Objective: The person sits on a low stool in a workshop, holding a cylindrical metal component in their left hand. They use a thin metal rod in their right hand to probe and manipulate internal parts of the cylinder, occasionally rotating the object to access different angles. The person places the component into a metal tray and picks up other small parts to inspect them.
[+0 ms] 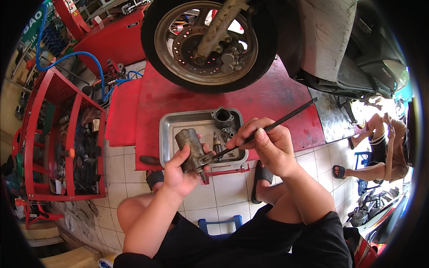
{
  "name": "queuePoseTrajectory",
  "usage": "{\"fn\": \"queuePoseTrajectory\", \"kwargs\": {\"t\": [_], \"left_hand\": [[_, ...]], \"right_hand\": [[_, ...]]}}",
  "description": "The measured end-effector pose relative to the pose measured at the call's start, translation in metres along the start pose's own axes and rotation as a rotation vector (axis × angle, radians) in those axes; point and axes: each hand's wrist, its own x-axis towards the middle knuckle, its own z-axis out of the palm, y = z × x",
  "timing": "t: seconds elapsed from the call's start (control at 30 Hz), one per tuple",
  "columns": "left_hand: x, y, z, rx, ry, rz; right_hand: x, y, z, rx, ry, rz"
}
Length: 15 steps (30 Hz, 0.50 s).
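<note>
My left hand (179, 172) is closed around a worn grey metal cylinder (191, 145), which looks like a starter motor body, tilted over the tray's near edge. Between the thumb and fingers of my right hand (268, 145) is a thin black rod (288, 117). Its lower end meets the oval opening at the side of the cylinder; the tip itself is hard to make out. Behind both hands lies a shallow metal tray (167, 129). In it are a round dark metal housing (221, 115), a slim shaft-like part (216, 144) and several small metal pieces (229, 134).
The tray rests on a red lift platform (286, 102) beneath a motorcycle's front wheel (210, 49). To the left stands a red tool cart (71, 147), with a blue air hose (73, 54) behind it. Another person (384, 147) sits at the right. A blue stool (220, 222) shows between my legs.
</note>
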Motion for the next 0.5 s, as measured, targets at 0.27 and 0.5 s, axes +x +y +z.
{"fn": "queuePoseTrajectory", "kwargs": {"t": [0.27, 0.5], "left_hand": [[0.0008, -0.0004, -0.0018, -0.002, -0.012, -0.006], [-0.0002, -0.0002, -0.0013, 0.002, 0.01, 0.001]], "right_hand": [[-0.0011, 0.0031, 0.0027, -0.166, -0.115, -0.136], [0.0002, 0.0046, 0.0025, -0.131, -0.067, -0.14]]}}
